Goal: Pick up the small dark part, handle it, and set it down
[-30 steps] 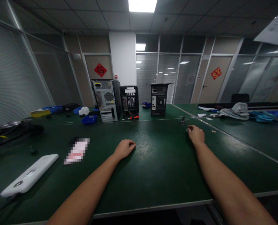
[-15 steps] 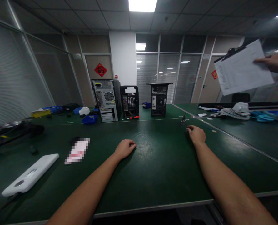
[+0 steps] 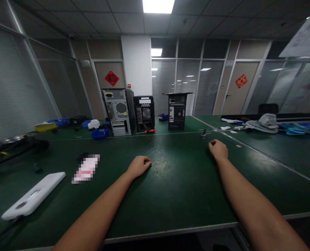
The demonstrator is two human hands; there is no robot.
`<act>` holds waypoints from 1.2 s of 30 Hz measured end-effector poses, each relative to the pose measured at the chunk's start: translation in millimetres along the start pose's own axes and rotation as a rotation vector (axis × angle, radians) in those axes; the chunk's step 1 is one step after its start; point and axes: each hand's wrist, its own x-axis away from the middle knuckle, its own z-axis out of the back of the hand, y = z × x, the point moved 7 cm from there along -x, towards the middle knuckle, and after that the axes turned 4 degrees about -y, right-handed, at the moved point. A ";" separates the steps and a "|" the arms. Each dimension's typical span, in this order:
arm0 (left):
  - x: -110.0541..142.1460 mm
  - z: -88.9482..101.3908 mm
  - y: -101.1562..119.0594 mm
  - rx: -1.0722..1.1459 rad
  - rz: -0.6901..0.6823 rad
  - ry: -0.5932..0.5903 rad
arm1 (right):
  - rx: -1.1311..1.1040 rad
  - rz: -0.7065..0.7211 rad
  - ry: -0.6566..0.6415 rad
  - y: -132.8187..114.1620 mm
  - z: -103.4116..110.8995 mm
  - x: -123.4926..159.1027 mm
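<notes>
My left hand (image 3: 139, 166) rests on the green tabletop (image 3: 170, 198), its fingers curled in and the thumb near the forefinger; nothing shows in it. Farther right, my right hand (image 3: 218, 150) also lies on the table, with its fingers bent together; their inner side is hidden, so I cannot make out whether they hold something small. Just beyond that hand a small dark metal part (image 3: 203, 133) stands upright. A red-handled screwdriver (image 3: 150, 131) lies far from both hands, before a black computer case (image 3: 144, 113).
A grey computer tower (image 3: 121, 111) and another black case (image 3: 177, 113) stand at the back. To the left lie a white power bank-like block (image 3: 33, 197) with a cable, a blurred-out pink item (image 3: 86, 169) and a blue bin (image 3: 99, 133). A white cap (image 3: 266, 122) sits right.
Another person's hand with the clipboard and paper has moved right and up; only a blurred sheet corner shows now. My right hand has shifted very slightly; my left hand stays put.
</notes>
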 end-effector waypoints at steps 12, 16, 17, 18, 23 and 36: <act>0.5 0.8 3.0 0.009 0.006 -0.010 | 0.005 0.008 -0.055 2.3 -9.7 0.2; 1.0 1.3 5.3 0.007 0.006 -0.019 | 0.022 0.012 -0.081 4.6 -13.4 0.3; 1.5 1.8 6.8 0.007 0.005 -0.022 | 0.031 0.010 -0.089 5.2 -14.0 0.4; 2.1 2.5 8.8 0.005 0.003 -0.025 | 0.043 0.013 -0.099 5.1 -14.6 0.6; 5.2 6.0 20.5 -0.024 -0.014 -0.036 | 0.082 0.184 -0.164 -22.7 -17.0 9.9; 9.7 -4.5 52.4 -0.002 -0.156 -0.048 | -0.288 1.196 -0.534 -223.3 -22.5 199.0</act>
